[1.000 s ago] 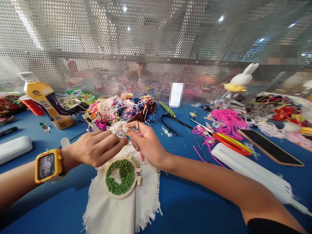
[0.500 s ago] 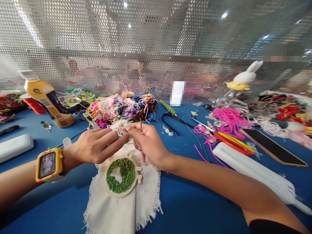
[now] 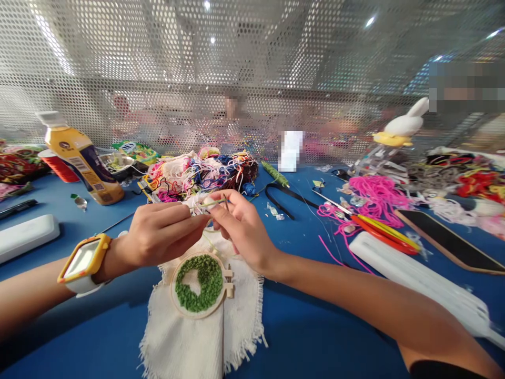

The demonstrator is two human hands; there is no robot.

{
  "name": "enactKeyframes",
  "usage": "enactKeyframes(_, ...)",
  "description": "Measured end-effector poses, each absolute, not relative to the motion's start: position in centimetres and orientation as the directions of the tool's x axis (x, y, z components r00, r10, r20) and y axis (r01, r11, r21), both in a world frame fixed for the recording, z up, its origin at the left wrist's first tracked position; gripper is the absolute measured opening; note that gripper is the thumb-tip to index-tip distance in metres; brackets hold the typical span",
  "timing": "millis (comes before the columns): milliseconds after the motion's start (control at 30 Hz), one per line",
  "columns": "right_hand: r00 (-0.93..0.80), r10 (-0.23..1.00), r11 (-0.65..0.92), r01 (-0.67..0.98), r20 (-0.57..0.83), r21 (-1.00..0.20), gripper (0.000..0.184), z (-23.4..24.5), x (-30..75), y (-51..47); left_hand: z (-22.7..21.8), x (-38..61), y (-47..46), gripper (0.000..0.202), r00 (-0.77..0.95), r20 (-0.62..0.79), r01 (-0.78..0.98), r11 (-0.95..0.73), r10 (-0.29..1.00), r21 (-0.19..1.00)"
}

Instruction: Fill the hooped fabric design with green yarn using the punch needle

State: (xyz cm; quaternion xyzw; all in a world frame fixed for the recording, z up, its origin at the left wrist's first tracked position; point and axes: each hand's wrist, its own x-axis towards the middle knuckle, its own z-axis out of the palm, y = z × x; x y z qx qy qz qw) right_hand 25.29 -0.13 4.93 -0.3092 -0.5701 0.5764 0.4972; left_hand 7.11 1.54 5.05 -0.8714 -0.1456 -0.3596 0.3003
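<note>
My left hand (image 3: 163, 233) and my right hand (image 3: 241, 226) meet above a small round embroidery hoop (image 3: 199, 284) filled with green loops on white frayed cloth (image 3: 185, 337). My left fingers pinch a pale green yarn strand (image 3: 209, 204) stretched toward the right hand. My right fingers are closed round a thin punch needle (image 3: 226, 201), its tip up by the yarn. A yellow-cased watch (image 3: 84, 259) sits on my left wrist.
A tangled multicolour yarn heap (image 3: 201, 173) lies just behind my hands. A yellow bottle (image 3: 81, 160) stands at the left, a white case (image 3: 26, 237) nearer. Pink yarn (image 3: 371, 195), red scissors (image 3: 379, 231), a phone (image 3: 453, 242) and a white ribbed case (image 3: 418, 271) lie right. A perforated screen (image 3: 252, 73) closes the back.
Both hands have risen slightly and drawn closer together. My left wrist has rolled, turning the watch face upward. The view has shifted a little.
</note>
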Motion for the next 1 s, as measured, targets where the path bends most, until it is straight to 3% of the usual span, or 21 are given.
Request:
enactKeyframes(133, -0.332, 0.917, 0.156, -0.214, 0.222, -0.964, 0.031, 5.4, 25.5, -0.3, 5.5, 6.6, 2.1, 0.014, 0.686, 0.726, 0.468, -0.791, 0.044, -0.394)
enactKeyframes(367, -0.347, 0.876, 0.271, -0.221, 0.335, -0.937, 0.016, 4.6, 25.5, 0.3, 6.1, 6.3, 2.0, 0.022, 0.755, 0.654, 0.437, -0.775, 0.041, -0.456)
enactKeyframes(467, -0.306, 0.879, 0.322, -0.187, 0.366, -0.928, 0.017, 4.7, 25.5, 0.3, 5.9, 6.4, 1.9, 0.019, 0.765, 0.641, 0.439, -0.771, 0.053, -0.461)
enactKeyframes(733, -0.268, 0.908, 0.270, -0.217, 0.323, -0.938, 0.014, 4.2, 25.2, 0.3, 5.6, 7.1, 1.6, 0.013, 0.695, 0.714, 0.508, -0.759, 0.083, -0.407)
enactKeyframes(1000, -0.278, 0.919, 0.219, -0.232, 0.280, -0.948, 0.012, 4.3, 25.3, -0.1, 5.7, 7.1, 1.2, 0.013, 0.722, 0.684, 0.490, -0.771, 0.099, -0.406)
